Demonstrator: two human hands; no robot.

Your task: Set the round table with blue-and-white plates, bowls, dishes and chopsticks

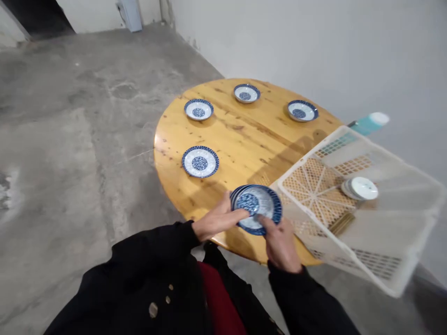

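A stack of blue-and-white plates (261, 202) is held over the near edge of the round wooden table (240, 139). My left hand (223, 218) grips the stack's left side, its thumb lying over the top plate. From the right, my right hand (281, 239) clasps the rim, thumb on the plate's inner face; its other fingers are hidden beneath. Single plates of the same pattern lie apart on the tabletop: one nearest my left hand (200, 162), one at the left (199, 110), one at the back (247, 93) and one at the back right (302, 111).
On the table's right side is a white plastic basket (380, 260) with stacked white bowls (363, 188) and a bundle of chopstick-like sticks (342, 224) inside. A teal cylinder with a white end (372, 123) is behind it. A white wall (314, 42) runs along the far right.
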